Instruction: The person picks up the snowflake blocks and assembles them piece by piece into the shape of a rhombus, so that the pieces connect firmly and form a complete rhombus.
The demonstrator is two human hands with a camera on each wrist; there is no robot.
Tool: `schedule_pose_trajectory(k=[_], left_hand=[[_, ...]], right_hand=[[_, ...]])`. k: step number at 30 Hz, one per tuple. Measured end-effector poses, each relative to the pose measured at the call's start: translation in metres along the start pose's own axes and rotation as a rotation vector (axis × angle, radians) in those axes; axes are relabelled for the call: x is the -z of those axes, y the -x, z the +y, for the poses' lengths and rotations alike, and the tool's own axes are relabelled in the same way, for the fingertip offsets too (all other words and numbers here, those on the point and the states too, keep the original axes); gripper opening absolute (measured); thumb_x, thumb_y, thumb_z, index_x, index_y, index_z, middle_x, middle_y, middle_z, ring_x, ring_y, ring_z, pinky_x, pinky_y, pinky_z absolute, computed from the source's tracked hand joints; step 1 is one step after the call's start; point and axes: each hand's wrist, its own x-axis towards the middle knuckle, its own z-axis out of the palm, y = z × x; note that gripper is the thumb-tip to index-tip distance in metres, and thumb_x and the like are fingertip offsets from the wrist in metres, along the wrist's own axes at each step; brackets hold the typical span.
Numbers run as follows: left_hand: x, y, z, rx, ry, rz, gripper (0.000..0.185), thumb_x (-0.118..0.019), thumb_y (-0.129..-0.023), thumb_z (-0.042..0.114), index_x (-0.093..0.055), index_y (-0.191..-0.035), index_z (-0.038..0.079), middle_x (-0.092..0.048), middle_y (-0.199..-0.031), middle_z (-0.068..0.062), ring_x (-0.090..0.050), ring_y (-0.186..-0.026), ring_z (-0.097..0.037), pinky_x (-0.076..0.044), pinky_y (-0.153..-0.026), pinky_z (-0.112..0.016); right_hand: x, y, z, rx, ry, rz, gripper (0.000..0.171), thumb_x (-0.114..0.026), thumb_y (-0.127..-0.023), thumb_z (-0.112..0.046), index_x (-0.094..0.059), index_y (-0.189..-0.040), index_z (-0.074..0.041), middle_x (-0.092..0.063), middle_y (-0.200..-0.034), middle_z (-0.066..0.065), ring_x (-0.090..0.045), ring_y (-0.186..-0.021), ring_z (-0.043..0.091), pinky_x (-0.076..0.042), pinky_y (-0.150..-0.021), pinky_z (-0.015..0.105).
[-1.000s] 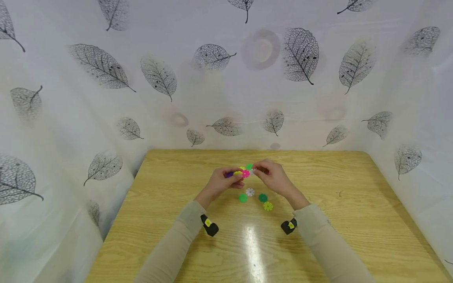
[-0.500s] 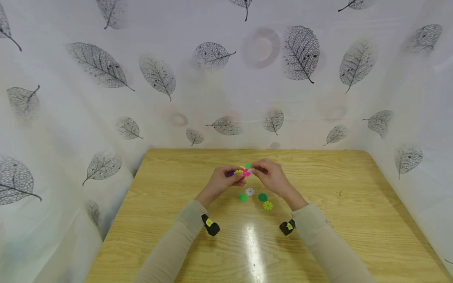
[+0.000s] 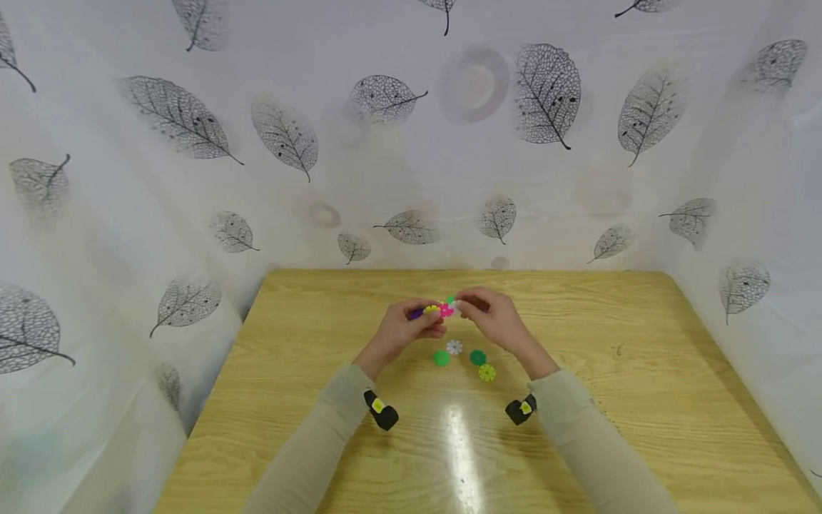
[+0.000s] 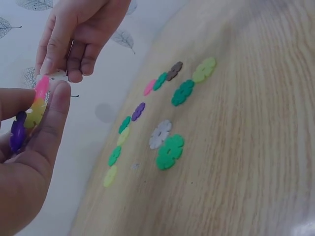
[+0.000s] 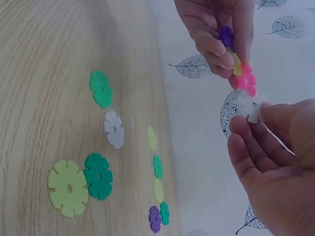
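My left hand pinches a small cluster of joined plastic flower discs, purple, yellow and pink, held above the wooden table. The cluster shows in the right wrist view between the left fingers. My right hand pinches a white flower disc and holds it against the pink disc of the cluster. Loose on the table below the hands lie a white disc, a light green disc, a dark green disc and a yellow-green disc.
White leaf-printed sheeting walls the table at the back and both sides. The glossy table edge near it mirrors the discs in the wrist views. A glare streak lies on the near table between my sleeves.
The two hands have drawn slightly closer, the white disc now meeting the pink one. The loose discs on the table have not moved.
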Motion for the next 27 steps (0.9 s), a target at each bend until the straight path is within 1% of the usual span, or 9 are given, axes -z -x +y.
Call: schedule_pose_trajectory(k=[2,7,10,13,17,19,22,25,27], left_hand=[[-0.0002,0.0003,-0.0014,0.008,0.026,0.008,0.034,-0.060,-0.106,0.001,-0.059,-0.138,-0.012,-0.074,-0.104,-0.025,-0.078,-0.081,-0.013,-0.067,-0.085,-0.032],[-0.0009,0.0005,-0.0021,0.036,0.029,0.022,0.032,-0.061,-0.106,0.004,-0.061,-0.135,-0.011,-0.074,-0.099,-0.016,-0.078,-0.081,-0.013,-0.067,-0.084,-0.032],[-0.0012,0.0015,-0.0015,0.047,-0.022,0.002,0.032,-0.061,-0.107,0.009,-0.062,-0.133,-0.011,-0.072,-0.109,-0.030,-0.078,-0.082,-0.013,-0.068,-0.084,-0.036],[-0.0012,0.0029,-0.0002,0.059,-0.080,-0.021,0.034,-0.061,-0.107,0.013,-0.063,-0.135,-0.008,-0.066,-0.125,-0.038,-0.078,-0.085,-0.015,-0.068,-0.083,-0.038],[-0.0005,0.0043,0.0014,0.072,-0.129,-0.032,0.036,-0.061,-0.108,0.017,-0.064,-0.138,-0.003,-0.064,-0.132,-0.037,-0.080,-0.091,-0.021,-0.069,-0.080,-0.037],[-0.0008,0.0047,0.0025,0.073,-0.144,-0.031,0.037,-0.062,-0.108,0.018,-0.064,-0.139,-0.002,-0.065,-0.131,-0.036,-0.080,-0.092,-0.023,-0.069,-0.079,-0.037],[-0.0021,0.0047,0.0040,0.075,-0.157,-0.016,0.037,-0.063,-0.107,0.020,-0.065,-0.137,-0.001,-0.072,-0.119,-0.029,-0.080,-0.091,-0.026,-0.069,-0.076,-0.036],[-0.0036,0.0040,0.0042,0.078,-0.157,-0.002,0.035,-0.064,-0.107,0.020,-0.066,-0.135,-0.001,-0.074,-0.109,-0.016,-0.080,-0.092,-0.033,-0.069,-0.075,-0.037],[-0.0043,0.0032,0.0034,0.072,-0.162,-0.003,0.035,-0.064,-0.107,0.021,-0.067,-0.134,-0.001,-0.074,-0.107,-0.015,-0.079,-0.095,-0.041,-0.069,-0.074,-0.037]], right_hand=[[0.0003,-0.0004,0.0011,-0.004,-0.017,-0.003,0.025,-0.064,-0.107,-0.019,-0.071,-0.124,-0.002,-0.075,-0.110,0.017,-0.073,-0.096,0.030,-0.065,-0.082,0.036],[0.0022,-0.0013,0.0027,-0.029,-0.051,-0.019,0.025,-0.061,-0.109,-0.017,-0.070,-0.123,0.001,-0.076,-0.106,0.019,-0.074,-0.095,0.036,-0.065,-0.081,0.032],[0.0033,-0.0007,0.0015,-0.051,-0.059,-0.027,0.027,-0.059,-0.109,-0.017,-0.069,-0.125,0.003,-0.075,-0.104,0.021,-0.073,-0.094,0.040,-0.065,-0.081,0.034],[0.0035,-0.0006,0.0003,-0.056,-0.054,-0.030,0.029,-0.059,-0.109,-0.017,-0.068,-0.125,0.005,-0.074,-0.104,0.022,-0.074,-0.091,0.034,-0.066,-0.082,0.036],[0.0026,-0.0014,-0.0001,-0.040,-0.039,-0.041,0.027,-0.059,-0.109,-0.018,-0.070,-0.123,0.004,-0.074,-0.100,0.022,-0.072,-0.085,0.026,-0.065,-0.078,0.034],[0.0017,-0.0015,-0.0014,-0.038,-0.028,-0.047,0.026,-0.059,-0.109,-0.018,-0.071,-0.121,0.002,-0.073,-0.097,0.022,-0.071,-0.083,0.028,-0.063,-0.075,0.029],[0.0005,-0.0011,-0.0042,-0.049,-0.020,-0.056,0.025,-0.059,-0.110,-0.018,-0.072,-0.120,0.000,-0.073,-0.095,0.020,-0.071,-0.084,0.032,-0.061,-0.072,0.025],[-0.0010,-0.0014,-0.0054,-0.057,-0.023,-0.062,0.024,-0.060,-0.109,-0.019,-0.073,-0.119,-0.001,-0.074,-0.095,0.018,-0.071,-0.084,0.033,-0.062,-0.072,0.026],[-0.0024,-0.0020,-0.0053,-0.051,-0.030,-0.064,0.024,-0.061,-0.109,-0.018,-0.073,-0.119,0.000,-0.075,-0.095,0.017,-0.072,-0.083,0.031,-0.064,-0.073,0.030]])
